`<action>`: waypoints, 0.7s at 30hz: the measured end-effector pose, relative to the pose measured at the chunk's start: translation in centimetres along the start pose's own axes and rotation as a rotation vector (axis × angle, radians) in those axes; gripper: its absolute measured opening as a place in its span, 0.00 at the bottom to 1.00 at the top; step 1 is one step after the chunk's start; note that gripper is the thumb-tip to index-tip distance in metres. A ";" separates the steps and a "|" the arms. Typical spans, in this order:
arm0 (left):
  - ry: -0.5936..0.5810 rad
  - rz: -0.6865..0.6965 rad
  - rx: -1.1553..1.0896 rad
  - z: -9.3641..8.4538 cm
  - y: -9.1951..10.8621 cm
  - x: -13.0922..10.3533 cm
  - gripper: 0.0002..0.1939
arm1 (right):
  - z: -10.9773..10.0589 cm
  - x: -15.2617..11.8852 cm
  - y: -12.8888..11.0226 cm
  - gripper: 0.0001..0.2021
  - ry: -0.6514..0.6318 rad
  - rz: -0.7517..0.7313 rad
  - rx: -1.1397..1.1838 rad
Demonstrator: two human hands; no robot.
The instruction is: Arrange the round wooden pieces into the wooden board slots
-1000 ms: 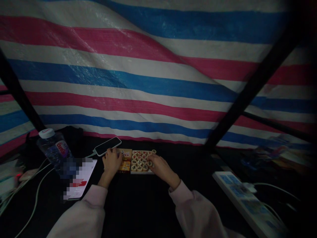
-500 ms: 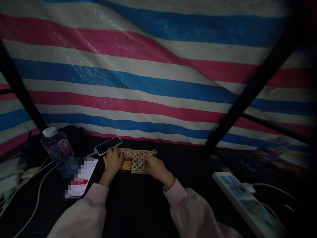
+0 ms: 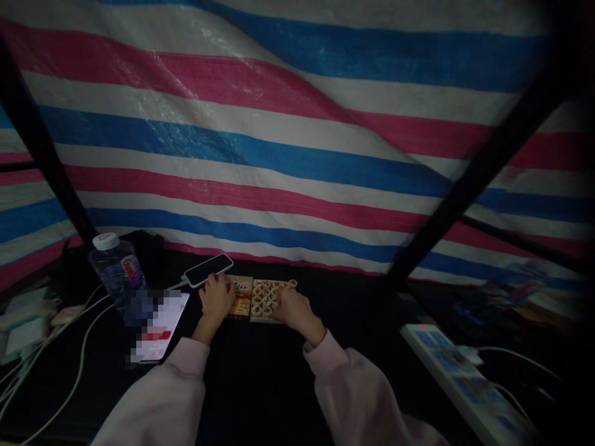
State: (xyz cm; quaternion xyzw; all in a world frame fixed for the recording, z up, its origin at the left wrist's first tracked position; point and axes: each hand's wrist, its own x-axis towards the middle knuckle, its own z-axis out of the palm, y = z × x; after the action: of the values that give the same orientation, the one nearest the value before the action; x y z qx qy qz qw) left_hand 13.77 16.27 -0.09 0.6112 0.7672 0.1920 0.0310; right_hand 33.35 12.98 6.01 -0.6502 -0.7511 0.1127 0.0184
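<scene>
Xiangqi pieces, round and pale with red and black characters, sit in rows in a shallow tray on the black table. One more piece is at the tray's far right corner. My right hand is over the tray's right side, fingers bent down and closed among the pieces; its fingertips and anything in them are hidden. Left of the tray lies an orange-brown printed cardboard box. Around its left side my left hand is curled, fingers bent onto it and partly covering it.
A phone with a dark screen lies behind my left hand, on a cable. A lit phone and a clear bottle stand to the left, near white cables and chargers. A power strip lies at right. Striped sheeting hangs behind.
My right fingers have moved slightly back from the tray's front row, uncovering less of its far side. My left hand stays at the box. The whole view has shifted a little.
</scene>
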 end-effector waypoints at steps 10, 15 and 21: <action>-0.011 -0.012 -0.005 0.2 0.0 0.2 0.22 | -1.5 2.7 7.8 0.14 0.239 0.186 0.174; -0.021 -0.008 -0.005 0.4 0.0 0.2 0.22 | 2.5 4.6 10.8 0.11 0.276 0.134 0.282; -0.012 0.001 -0.001 0.5 -0.1 0.2 0.21 | 4.8 6.2 11.8 0.16 0.377 0.004 0.392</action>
State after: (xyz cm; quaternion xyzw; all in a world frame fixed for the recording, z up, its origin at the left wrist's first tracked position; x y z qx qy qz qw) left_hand 13.76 16.55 -0.57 0.6127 0.7667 0.1886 0.0359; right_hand 43.00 19.89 -1.71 -0.6452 -0.6970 0.1331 0.2831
